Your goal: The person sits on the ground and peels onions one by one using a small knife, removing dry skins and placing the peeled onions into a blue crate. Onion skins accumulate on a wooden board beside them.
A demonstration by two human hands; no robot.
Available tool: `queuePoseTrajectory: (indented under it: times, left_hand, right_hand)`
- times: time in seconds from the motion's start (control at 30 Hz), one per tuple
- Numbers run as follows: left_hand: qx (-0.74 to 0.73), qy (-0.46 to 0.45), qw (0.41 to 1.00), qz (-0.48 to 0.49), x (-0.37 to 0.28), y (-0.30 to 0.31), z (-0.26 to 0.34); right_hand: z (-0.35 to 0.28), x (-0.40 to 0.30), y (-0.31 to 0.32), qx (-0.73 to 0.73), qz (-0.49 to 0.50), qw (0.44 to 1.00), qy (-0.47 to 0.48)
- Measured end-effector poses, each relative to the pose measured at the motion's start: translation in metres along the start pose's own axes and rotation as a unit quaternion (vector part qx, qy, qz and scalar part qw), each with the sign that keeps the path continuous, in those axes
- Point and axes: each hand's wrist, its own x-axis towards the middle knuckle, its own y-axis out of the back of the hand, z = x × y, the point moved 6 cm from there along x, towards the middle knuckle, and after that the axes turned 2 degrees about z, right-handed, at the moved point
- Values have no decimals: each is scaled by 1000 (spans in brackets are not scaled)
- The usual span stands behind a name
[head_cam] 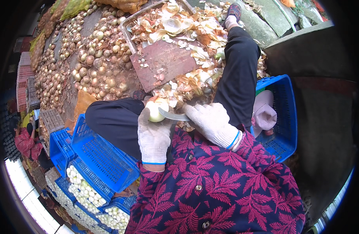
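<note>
My left hand [155, 137], in a whitish knit glove with a blue cuff edge, holds an onion [156, 110]. The onion is pale and smooth over most of its side, with some brownish skin at its top. In my right hand [210, 121], gloved alike, is a knife with a short curved metal blade [174, 116]. The blade's tip lies at the onion's right side; the handle is hidden in my fist. Beyond both hands, onion skins [194, 83] are heaped between my legs, beside a reddish board [165, 63] that bears a few scraps.
Unpeeled onions [100, 61] cover the ground at the upper left. An empty blue plastic crate [105, 163] stands at my left, near crates of peeled onions [84, 190]. Another blue crate [289, 117] at my right holds a pale hat [265, 115]. A person [27, 142] sits far left.
</note>
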Motion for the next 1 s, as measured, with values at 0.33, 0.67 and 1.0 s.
queuePoseTrajectory:
  times: [0.33, 0.67, 1.0]
  left_hand:
    - [127, -74, 989, -7, 2, 10, 3]
    - [231, -155, 960, -28, -12, -12, 3]
    - [239, -67, 966, -77, -12, -17, -8]
  right_hand:
    - [3, -6, -16, 638, -169, 680, -319]
    - [8, 14, 10, 340, 48, 914, -214]
    - [9, 43, 14, 195, 146, 965, -96]
